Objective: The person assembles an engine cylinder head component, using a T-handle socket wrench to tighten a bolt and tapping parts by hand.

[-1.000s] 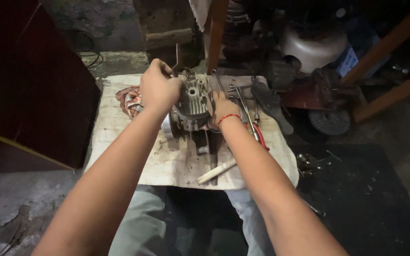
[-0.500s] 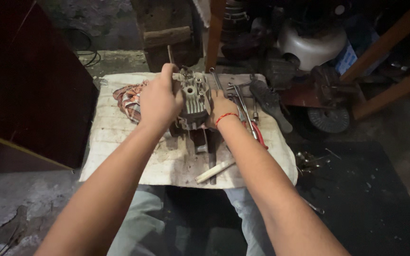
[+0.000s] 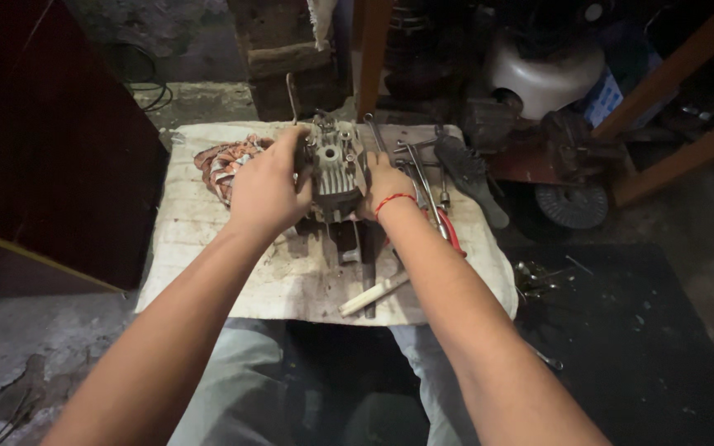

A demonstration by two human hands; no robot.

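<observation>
- Pale stick (image 3: 373,294): lies loose on the near edge of the stained cloth (image 3: 208,264).
- My left hand (image 3: 268,192): closed on the engine part's left side, steadying it.
- My right hand (image 3: 383,183): wrapped around its right side.
- Engine part (image 3: 336,169): grey, finned metal, upright mid-cloth.
- Copper coil (image 3: 218,163): just left.
- Wrenches (image 3: 413,165): just right, within reach.

Grey ribbed engine part (image 3: 339,169); stained off-white cloth (image 3: 208,248); red wrist thread (image 3: 393,201); copper-striped coil (image 3: 223,163).
</observation>
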